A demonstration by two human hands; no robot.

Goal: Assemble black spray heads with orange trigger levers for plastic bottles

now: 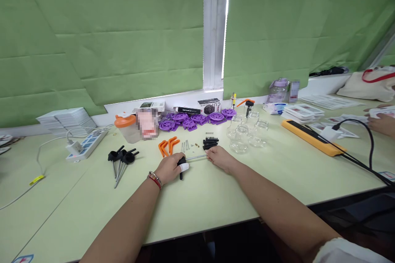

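My left hand (171, 166) is closed around the black handle of a screwdriver-like tool (182, 164) that lies across the pale green table (216, 197). Its thin metal shaft (196, 157) runs to the right. My right hand (217, 157) pinches the far end of that shaft with its fingertips. Just beyond my hands lie two orange angled pieces (168, 146), a few metal pins (185, 145) and a small pile of black parts (210, 143).
Black-handled tools (121, 158) lie to the left near a power strip (88, 144). Purple wheels (197, 119), small boxes and several glass jars (247, 133) sit further back. An orange bar (311, 136) and black cable (367, 139) are on the right, by another person's hand (381, 123).
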